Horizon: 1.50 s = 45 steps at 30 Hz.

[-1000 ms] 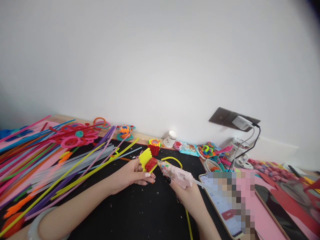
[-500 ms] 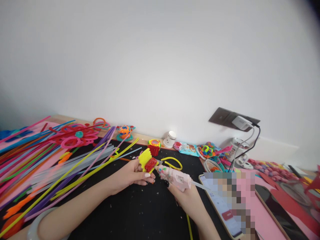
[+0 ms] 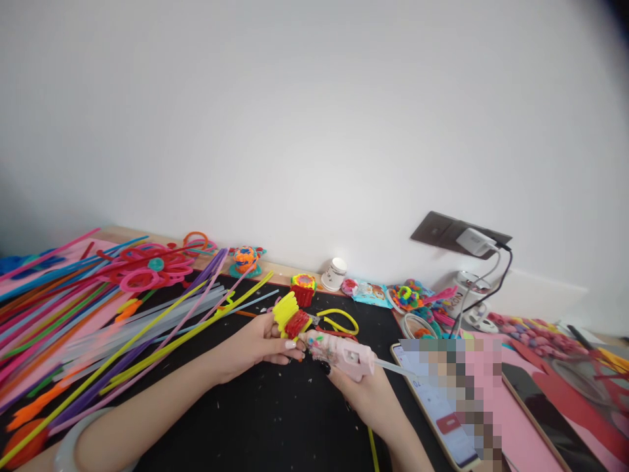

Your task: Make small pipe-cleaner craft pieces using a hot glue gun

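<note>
My left hand is closed on a yellow and red pipe-cleaner piece, tilted with its ridged yellow part up and to the left. In my right hand is a pale pink hot glue gun, with a clear glue stick coming out of its back. The gun's tip lies against or very close to the lower right edge of the piece; contact cannot be told. Behind them, yellow-handled scissors rest on the black mat. A similar red and yellow pipe-cleaner piece stands farther back.
Loose pipe cleaners and clear glue sticks spread over the left side. A paper cup and a blue packet stand near the wall. A phone lies to the right, below a mug and a wall socket.
The glue gun and my right hand have shifted slightly left and down along the piece, uncovering more of the scissors. My left hand has hardly moved.
</note>
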Available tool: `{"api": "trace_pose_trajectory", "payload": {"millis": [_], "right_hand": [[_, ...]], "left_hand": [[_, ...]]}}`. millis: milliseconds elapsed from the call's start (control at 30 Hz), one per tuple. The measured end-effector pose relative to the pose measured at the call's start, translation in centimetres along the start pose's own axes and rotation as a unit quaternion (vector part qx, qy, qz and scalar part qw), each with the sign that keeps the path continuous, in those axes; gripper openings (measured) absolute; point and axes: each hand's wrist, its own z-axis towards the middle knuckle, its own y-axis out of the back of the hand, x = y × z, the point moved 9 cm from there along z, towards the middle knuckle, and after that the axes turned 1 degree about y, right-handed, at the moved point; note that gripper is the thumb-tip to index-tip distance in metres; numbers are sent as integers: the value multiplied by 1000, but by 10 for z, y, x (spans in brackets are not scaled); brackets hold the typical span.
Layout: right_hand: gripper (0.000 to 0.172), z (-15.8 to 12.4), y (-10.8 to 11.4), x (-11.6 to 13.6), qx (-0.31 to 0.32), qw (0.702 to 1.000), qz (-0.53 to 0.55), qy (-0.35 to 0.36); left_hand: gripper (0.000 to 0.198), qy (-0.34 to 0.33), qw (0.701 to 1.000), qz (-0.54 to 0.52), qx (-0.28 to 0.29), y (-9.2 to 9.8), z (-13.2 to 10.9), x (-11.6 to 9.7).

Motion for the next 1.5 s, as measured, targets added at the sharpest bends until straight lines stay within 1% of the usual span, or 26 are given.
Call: {"api": "trace_pose_trajectory", "payload": {"millis": [200, 400, 533, 700, 800, 933, 1033, 1133, 1233, 1333, 1500], "right_hand": [[19, 1, 9, -1, -34, 999, 7, 4], [18, 2, 13, -3, -50, 999, 13, 5], [23, 2, 11, 1, -42, 999, 16, 4], [32, -1, 0, 5, 10, 1000, 15, 9], [30, -3, -3, 4, 23, 1000, 9, -1], [30, -2, -1, 6, 20, 1000, 10, 2], [32, -1, 4, 5, -3, 1000, 10, 2], [27, 0, 9, 0, -32, 999, 7, 1], [21, 1, 11, -4, -44, 999, 5, 2], [20, 1, 11, -5, -46, 999, 7, 1], [23, -1, 5, 2, -20, 1000, 20, 5]], "left_hand": [[41, -4, 1000, 16, 4, -2, -3, -3], [39, 1, 1000, 22, 4, -2, -2, -3], [41, 2, 1000, 12, 5, -1, -2, -1], [45, 2, 1000, -5, 0, 1, 0, 1], [46, 3, 1000, -3, -1, 0, 0, 1], [44, 1, 1000, 2, 5, -1, 0, -1], [42, 3, 1000, 7, 3, -2, -1, -2], [40, 4, 1000, 17, 4, -3, -3, -3], [39, 2, 1000, 22, 3, -4, -3, -5], [39, 4, 1000, 20, 1, -3, -3, -5], [44, 5, 1000, 7, 0, -1, -2, -2]]}}
